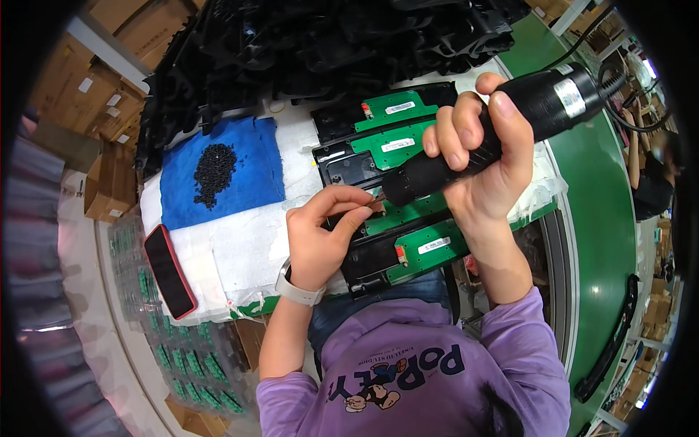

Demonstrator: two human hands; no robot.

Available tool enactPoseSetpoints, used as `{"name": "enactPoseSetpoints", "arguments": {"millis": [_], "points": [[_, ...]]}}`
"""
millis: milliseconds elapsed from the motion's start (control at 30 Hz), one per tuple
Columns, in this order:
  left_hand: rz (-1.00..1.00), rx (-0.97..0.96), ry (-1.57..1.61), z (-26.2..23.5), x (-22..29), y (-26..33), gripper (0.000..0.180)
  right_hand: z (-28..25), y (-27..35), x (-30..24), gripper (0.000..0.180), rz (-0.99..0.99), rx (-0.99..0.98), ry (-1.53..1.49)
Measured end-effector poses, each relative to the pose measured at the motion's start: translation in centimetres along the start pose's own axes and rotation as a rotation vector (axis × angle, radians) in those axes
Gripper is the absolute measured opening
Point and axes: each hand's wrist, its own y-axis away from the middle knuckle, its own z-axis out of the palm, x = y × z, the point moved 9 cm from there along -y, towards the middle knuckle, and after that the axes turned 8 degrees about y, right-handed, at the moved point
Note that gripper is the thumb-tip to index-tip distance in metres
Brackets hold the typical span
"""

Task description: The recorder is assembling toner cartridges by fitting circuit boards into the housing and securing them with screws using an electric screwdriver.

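Head view: right hand (484,156) is gripping a black electric screwdriver (495,124) at centre frame; left hand (320,233) is pinching something small at its tip, over green circuit boards (404,146) lying on the worktop (240,247).

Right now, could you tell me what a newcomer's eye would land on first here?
The right hand grips a black electric screwdriver at centre, its tip meeting the left hand over green circuit boards in black trays. Left of them, a heap of small black screws sits on a blue cloth.
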Motion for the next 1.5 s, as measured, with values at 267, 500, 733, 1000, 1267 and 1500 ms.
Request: {"name": "enactPoseSetpoints", "arguments": {"millis": [267,500,733,1000,1267,1500], "points": [[0.286,0.024,-0.383,0.4,2.4,0.1,0.01,0.4,-0.1,0.7,0.022,0.045,-0.116,0.213],[0.208,0.089,-0.326,-0.1,1.9,0.1,0.011,1.8,0.2,2.0,0.03,0.019,-0.25,0.535],[0.077,0.006,-0.288,0.5,0.2,0.2,0.013,2.1,0.2,2.2,0.03,0.017,-0.256,0.527],[-0.012,0.003,-0.133,0.6,-1.5,0.1,0.008,3.2,0.4,3.3,0.021,0.007,-0.277,0.617],[-0.016,0.023,0.049,0.1,-2.5,-0.3,0.008,3.8,0.3,4.1,0.017,0.035,-0.355,0.626],[-0.02,0.029,-0.024,0.3,-1.9,0.0,0.01,4.5,0.9,2.9,0.021,-0.117,-0.441,0.683]]}}
